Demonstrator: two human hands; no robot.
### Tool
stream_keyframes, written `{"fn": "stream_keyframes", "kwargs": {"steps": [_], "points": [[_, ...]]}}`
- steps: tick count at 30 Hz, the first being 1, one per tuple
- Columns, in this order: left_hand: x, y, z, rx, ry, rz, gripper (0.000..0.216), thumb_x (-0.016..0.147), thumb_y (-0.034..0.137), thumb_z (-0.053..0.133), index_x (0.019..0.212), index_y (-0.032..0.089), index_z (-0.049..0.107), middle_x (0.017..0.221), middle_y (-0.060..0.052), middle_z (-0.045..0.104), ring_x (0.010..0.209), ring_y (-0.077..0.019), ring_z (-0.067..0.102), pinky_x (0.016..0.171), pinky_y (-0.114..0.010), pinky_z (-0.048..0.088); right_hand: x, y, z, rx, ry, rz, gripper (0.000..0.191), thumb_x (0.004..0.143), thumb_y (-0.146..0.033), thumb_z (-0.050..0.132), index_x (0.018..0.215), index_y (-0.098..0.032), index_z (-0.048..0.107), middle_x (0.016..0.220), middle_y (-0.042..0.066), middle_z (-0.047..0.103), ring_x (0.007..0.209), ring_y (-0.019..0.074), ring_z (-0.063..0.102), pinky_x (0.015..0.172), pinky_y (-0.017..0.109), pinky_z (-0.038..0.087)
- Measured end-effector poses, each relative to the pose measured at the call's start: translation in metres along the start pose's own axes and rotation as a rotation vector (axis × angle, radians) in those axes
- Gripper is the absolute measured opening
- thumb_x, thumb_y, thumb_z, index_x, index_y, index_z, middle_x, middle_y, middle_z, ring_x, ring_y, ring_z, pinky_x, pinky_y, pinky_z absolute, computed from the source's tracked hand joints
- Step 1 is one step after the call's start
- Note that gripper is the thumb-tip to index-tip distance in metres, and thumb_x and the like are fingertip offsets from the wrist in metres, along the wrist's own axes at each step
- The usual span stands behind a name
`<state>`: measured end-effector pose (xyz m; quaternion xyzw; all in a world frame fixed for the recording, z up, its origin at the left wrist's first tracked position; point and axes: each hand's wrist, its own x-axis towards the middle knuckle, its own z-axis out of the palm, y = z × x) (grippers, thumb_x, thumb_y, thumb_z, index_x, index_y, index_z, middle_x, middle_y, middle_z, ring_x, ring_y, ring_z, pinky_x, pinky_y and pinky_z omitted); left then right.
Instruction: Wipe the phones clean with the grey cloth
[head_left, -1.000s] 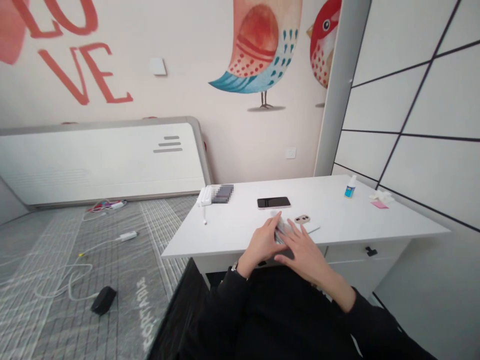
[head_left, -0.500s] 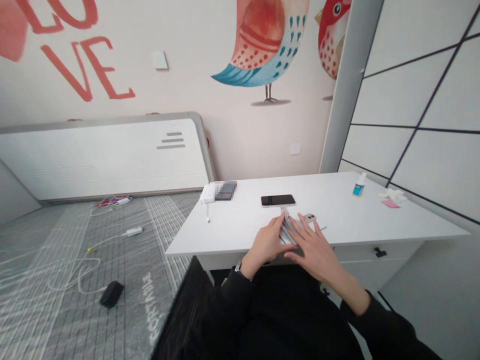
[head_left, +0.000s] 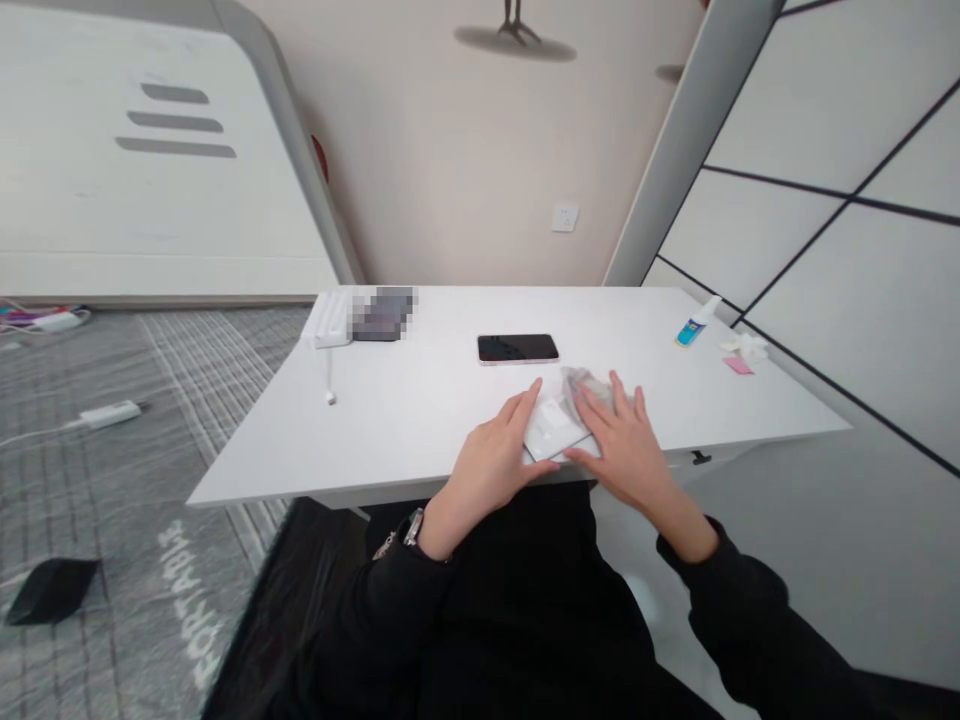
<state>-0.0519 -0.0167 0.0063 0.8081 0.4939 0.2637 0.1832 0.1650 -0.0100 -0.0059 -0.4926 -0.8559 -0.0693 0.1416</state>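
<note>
Near the desk's front edge, a flat white piece (head_left: 553, 432) that looks like a packet or sheet lies between my hands. Greyish, crumpled see-through film (head_left: 589, 385) bunches at its upper right. My left hand (head_left: 495, 450) rests along the left edge of the white piece, fingers straight and thumb stretched out. Spread fingers of my right hand (head_left: 626, 445) lie flat over the film and the right side, hiding what is beneath. Just beyond my hands lies a phone (head_left: 517, 348), its dark screen facing up.
On the white desk (head_left: 390, 420) stand a white charger-like block (head_left: 332, 318) with a short cable, and a dark blurred item (head_left: 386, 315). At the right are a blue-labelled bottle (head_left: 696, 322), white crumpled tissue (head_left: 746, 347) and a pink slip (head_left: 738, 366).
My view has tilted downward. The fanned, whitish material between my hands now lies flatter, with film bunched under my right fingers. A camera-lens corner seen beside my right hand is now out of sight.
</note>
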Motion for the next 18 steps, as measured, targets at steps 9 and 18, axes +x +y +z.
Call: {"fn": "stream_keyframes", "kwargs": {"steps": [9,18], "points": [[0.000,-0.004,0.002,0.010,0.035,0.068,0.115,0.081,0.036,0.084,0.163,0.030,0.003,0.163,-0.014,0.040,0.139,-0.0334,0.055,0.104,-0.047,0.056,0.007,0.020,0.001,-0.025,-0.057,0.049,0.092,0.095,-0.081,0.021,0.161,-0.019,0.034,0.166,0.009,0.035,0.156,0.0444,0.019,0.119,0.074,0.023],[-0.105,-0.014,-0.020,0.030,0.207,0.187,0.064,0.096,0.018,0.063,0.154,0.028,0.039,0.159,-0.010,0.047,0.145,-0.0239,0.048,0.123,-0.044,0.041,-0.095,0.023,0.003,0.429,0.625,-0.024,0.034,0.104,-0.030,0.044,0.129,-0.026,0.066,0.113,0.010,0.072,0.110,0.0268,0.070,0.096,0.046,0.057]]}}
